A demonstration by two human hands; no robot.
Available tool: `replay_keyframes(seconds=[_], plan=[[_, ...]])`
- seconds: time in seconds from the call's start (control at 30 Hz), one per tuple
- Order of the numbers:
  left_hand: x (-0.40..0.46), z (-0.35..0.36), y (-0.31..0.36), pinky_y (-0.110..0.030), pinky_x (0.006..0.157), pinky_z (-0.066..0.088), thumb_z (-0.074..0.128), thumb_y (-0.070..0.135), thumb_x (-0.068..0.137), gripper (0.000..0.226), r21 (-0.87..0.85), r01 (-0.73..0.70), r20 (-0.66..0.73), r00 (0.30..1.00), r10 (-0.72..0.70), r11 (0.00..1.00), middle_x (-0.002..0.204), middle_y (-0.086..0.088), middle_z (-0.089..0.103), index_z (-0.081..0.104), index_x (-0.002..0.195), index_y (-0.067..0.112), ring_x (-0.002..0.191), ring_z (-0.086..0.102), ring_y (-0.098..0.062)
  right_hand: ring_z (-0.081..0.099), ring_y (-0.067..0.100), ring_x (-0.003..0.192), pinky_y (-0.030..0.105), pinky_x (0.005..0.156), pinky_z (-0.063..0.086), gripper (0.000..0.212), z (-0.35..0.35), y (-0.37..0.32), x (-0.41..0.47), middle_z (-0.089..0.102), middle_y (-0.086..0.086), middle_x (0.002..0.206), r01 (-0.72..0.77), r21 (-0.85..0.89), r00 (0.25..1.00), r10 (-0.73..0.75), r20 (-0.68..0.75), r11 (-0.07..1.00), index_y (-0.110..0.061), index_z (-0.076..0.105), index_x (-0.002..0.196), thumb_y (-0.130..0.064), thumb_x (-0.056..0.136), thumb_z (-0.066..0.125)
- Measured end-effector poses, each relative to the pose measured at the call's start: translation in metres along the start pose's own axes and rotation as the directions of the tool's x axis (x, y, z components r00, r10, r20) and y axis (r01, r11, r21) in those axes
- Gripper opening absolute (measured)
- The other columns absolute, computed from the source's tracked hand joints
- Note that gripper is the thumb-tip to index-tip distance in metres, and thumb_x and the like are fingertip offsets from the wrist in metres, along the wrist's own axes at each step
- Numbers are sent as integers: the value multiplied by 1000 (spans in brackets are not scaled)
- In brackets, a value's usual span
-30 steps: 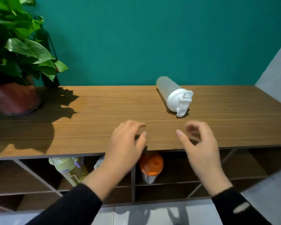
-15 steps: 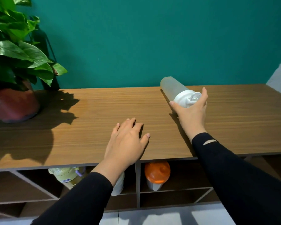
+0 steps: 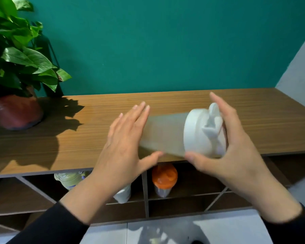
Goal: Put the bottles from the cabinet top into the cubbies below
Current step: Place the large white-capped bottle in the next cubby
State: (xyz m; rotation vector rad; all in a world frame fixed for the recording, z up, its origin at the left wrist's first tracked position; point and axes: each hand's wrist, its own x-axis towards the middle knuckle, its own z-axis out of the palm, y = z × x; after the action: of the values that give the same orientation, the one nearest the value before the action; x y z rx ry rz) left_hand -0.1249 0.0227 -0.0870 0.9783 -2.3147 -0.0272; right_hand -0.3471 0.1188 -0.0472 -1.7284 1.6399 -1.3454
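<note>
A frosted bottle with a white flip lid is held sideways above the front edge of the wooden cabinet top. My right hand grips its lid end, thumb under the lid. My left hand is flat against the bottle's base end, fingers straight. In the cubbies below lie an orange-lidded bottle, a pale green bottle and a white bottle partly hidden by my left wrist.
A potted plant in a reddish pot stands at the left end of the cabinet top. A teal wall rises behind. The cubby below and right of the orange-lidded bottle holds nothing visible. Pale floor shows below.
My right hand lifted the frosted bottle off the cabinet top and brought it toward the front edge. My left hand rose from the wood to the bottle's base.
</note>
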Motion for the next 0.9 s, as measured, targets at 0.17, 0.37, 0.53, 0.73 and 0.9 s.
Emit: replay_keyframes(seconds=[0.17,0.37,0.53,0.73,0.9], plan=[[-42,4,50,-26,106,41,71,59,68,98,-200,120,248,966,-68,972,141,24,39,23,151,37,129,40,3,54,-1,130,15,95,49,118,-13,-10,-54,49,-30,144,-15,-7,998,16,68,1000,-68,26,144,-58,45,89],[-88,74,98,-27,105,43,72,55,70,89,-441,345,333,920,-206,829,143,31,35,29,147,40,137,36,7,72,10,95,24,82,57,118,20,32,-115,72,-9,112,-413,538,879,476,24,735,-32,47,133,-17,33,107],[-92,126,117,-32,116,36,72,56,75,89,-493,483,520,830,-200,723,150,32,35,25,150,48,138,34,10,58,7,94,26,90,45,85,24,72,-118,51,-19,103,-582,444,736,674,-71,682,-28,41,119,20,65,85],[-69,163,116,-21,111,40,62,33,91,65,-568,638,621,747,-238,520,135,35,53,32,140,61,124,47,18,58,8,115,13,63,54,100,42,155,-104,55,-13,122,-548,414,767,634,-96,726,-29,39,139,7,63,93],[-53,200,106,-30,111,44,59,25,96,54,-550,727,677,676,-292,410,135,24,60,42,145,41,125,54,8,58,13,119,10,61,55,102,52,196,-86,57,-7,130,-557,410,758,643,-104,723,-30,32,149,-4,70,92]])
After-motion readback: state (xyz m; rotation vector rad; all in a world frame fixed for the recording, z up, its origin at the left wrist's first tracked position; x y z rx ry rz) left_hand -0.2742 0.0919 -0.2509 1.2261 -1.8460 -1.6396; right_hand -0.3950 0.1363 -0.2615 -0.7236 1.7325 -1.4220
